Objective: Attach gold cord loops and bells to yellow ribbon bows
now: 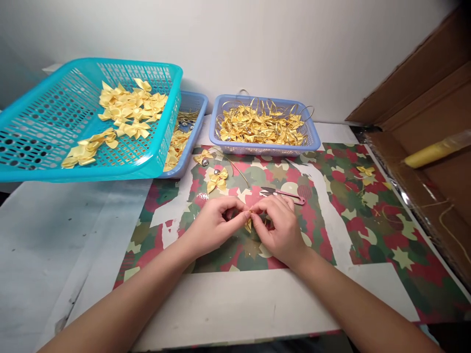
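Above the middle of the patterned sheet, my left hand (217, 221) and my right hand (278, 223) meet fingertip to fingertip. Both pinch a thin gold cord (251, 212) between thumb and forefinger. Part of a yellow ribbon bow (248, 226) shows just under the fingertips; the fingers cover the rest. Just beyond my right hand lie thread snips (283, 193) with a dark red handle and dark blades. Farther back on the sheet rests a yellow bow with a silver bell (218, 180), and a second bow (202, 156) has another bell beside it.
A turquoise basket (171, 122) of yellow bows stands at left, partly over a blue basket (195, 139). Another blue basket (265, 147), full of bows with gold cords, sits at the back. A loose bow (365, 170) lies right, near a cardboard wall (423, 93).
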`<state>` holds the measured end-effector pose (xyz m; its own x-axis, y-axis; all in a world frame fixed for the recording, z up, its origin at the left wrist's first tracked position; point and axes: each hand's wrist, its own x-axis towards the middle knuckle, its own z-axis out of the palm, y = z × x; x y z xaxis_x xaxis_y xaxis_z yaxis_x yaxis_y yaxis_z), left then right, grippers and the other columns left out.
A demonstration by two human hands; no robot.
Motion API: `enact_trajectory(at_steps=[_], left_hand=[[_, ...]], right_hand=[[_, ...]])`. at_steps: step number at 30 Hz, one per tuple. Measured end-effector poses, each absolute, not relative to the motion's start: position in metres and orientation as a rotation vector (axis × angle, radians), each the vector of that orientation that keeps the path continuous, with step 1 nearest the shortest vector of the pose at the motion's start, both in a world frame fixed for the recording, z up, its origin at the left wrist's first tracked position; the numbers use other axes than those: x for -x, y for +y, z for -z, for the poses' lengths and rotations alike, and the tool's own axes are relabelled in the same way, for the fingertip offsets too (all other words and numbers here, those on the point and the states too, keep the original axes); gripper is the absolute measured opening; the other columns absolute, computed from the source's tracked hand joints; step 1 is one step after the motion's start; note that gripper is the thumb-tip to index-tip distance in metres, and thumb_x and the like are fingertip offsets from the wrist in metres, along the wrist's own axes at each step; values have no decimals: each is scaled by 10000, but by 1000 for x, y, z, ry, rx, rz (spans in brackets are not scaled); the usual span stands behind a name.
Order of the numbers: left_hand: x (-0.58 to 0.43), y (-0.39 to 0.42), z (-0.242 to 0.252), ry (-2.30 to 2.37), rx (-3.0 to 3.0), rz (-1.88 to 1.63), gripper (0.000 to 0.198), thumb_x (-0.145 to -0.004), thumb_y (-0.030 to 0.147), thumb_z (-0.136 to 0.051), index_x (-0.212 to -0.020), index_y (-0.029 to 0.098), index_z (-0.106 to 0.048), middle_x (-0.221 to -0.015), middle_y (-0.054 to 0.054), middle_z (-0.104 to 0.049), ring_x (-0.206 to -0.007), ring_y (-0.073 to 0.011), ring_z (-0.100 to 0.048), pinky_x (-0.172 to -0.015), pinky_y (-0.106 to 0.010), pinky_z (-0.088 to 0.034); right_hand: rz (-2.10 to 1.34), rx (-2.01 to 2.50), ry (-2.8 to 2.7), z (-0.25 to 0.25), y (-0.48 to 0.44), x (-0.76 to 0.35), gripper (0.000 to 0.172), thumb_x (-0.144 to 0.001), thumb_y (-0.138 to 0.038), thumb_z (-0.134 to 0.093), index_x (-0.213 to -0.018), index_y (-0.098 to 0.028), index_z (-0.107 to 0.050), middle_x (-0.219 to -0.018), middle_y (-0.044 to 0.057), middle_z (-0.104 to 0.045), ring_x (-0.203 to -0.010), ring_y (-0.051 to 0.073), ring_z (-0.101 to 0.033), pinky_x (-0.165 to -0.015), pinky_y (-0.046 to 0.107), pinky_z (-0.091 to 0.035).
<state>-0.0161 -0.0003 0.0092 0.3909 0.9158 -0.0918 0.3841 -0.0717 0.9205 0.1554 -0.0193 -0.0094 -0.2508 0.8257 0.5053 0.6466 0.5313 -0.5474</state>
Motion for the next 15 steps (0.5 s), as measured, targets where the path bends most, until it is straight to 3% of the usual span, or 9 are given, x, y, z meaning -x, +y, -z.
enact_trajectory(at_steps=[15], left_hand=[[15, 1, -12, 1207, -1626, -668, 259, -858, 308, -560, -678, 143, -647, -590, 16, -544, -556, -100, -440, -516, -209, -337]], right_hand=[[-252, 1181, -1964, 14, -20, -155, 126, -884, -146, -533, -773, -200, -511, -704, -15, -617, -696, 144, -550, -756, 330, -334]])
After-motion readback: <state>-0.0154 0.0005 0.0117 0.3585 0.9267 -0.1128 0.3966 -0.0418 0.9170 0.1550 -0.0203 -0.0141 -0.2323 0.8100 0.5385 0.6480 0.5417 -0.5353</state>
